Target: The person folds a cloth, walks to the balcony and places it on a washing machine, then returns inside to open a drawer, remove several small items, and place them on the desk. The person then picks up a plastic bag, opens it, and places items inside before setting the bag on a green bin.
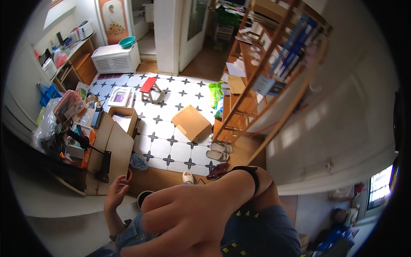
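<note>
My right hand (192, 212) is raised close to the camera, its back towards me and its fingers bent to the left. The fingertips and palm are hidden, so I cannot tell whether it holds anything. A black band (253, 176) circles that wrist. Lower left, my left hand (116, 194) has its fingers loosely curled and apart, with nothing in it. It appears nearest to a pale wooden board (117, 151) and an orange ring (129, 175). Further ahead on the tiled floor (163, 128) lies a brown cardboard box (191, 122).
A cluttered table (91, 154) is at left, with an open carton (130, 122) beside it. A red-topped stool (148, 85) stands beyond. Wooden shelving (239, 99) rises at right, near beige slippers (218, 152). A white cabinet (115, 59) bears a teal basin (127, 42).
</note>
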A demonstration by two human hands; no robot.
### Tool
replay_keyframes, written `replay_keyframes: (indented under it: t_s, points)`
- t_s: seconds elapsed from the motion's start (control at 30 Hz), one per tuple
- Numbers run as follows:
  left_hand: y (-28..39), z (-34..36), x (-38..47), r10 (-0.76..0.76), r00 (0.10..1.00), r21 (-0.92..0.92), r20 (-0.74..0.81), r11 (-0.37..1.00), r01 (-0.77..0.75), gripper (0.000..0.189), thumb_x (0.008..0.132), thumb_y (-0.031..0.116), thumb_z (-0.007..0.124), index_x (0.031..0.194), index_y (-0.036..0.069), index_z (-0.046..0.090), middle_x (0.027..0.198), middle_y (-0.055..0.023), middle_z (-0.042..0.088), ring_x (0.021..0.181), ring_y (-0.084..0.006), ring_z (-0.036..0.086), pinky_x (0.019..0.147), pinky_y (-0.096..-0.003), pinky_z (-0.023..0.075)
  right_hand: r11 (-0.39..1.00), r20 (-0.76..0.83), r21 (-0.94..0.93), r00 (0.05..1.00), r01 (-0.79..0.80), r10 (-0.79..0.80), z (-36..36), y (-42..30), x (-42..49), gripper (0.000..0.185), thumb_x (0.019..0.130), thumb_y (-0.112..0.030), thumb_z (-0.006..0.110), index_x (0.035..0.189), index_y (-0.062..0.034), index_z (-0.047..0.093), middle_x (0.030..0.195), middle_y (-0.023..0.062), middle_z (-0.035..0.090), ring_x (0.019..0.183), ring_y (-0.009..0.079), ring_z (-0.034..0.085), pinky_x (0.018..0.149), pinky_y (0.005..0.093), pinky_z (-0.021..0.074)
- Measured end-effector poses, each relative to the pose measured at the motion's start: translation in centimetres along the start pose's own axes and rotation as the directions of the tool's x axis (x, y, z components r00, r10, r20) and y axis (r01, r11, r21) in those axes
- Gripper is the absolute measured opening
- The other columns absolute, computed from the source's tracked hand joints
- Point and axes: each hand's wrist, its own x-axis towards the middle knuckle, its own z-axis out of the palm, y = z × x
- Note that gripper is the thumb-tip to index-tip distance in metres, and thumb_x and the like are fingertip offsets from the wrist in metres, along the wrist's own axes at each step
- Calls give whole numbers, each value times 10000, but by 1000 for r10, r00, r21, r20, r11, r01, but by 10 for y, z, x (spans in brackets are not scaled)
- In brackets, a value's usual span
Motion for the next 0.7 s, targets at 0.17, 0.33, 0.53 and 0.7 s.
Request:
replay_keyframes:
  t_s: [0.17, 0.33, 0.53, 0.7]
  points:
    - [2, -2, 46, -70, 990, -97, -126, 994, 58, 414, 861, 60, 617, 1256, 25, 501, 1022, -91, 622, 904, -177, 597, 820, -309, 479, 999, 460, 3, 887, -43, 37, -98, 71, -17, 699, 896, 3, 486, 1368, -501, 383, 1009, 42, 572, 748, 170, 571, 662, 318, 499]
    - [15, -7, 90, -211, 969, -98, -132, 975, 199, 416, 854, 65, 622, 1251, 18, 506, 1024, -100, 629, 927, -183, 603, 819, -313, 484, 966, 388, -124, 885, -228, 259, -155, 140, -57, 560, 842, -114, 662, 1316, -332, 458, 949, 94, 625, 644, 163, 550, 574, 318, 464]
    - [18, -47, 197, -325, 941, -139, -92, 940, 311, 419, 866, 90, 625, 1257, 13, 498, 1002, -94, 620, 923, -161, 593, 779, -289, 492, 662, -3, -481, 756, -575, 654, -249, 228, -128, 315, 725, 16, 651, 1024, -82, 636, 729, 40, 625, 537, 127, 504, 490, 260, 401]
    - [33, -102, 337, -298, 955, -65, -6, 953, 297, 444, 864, 143, 636, 1267, 13, 501, 1054, -127, 633, 920, -217, 624, 799, -316, 498, 276, -253, -623, 522, -732, 814, -320, 312, -178, 160, 743, 41, 638, 888, -23, 664, 672, 52, 586, 554, 118, 520, 503, 238, 404]
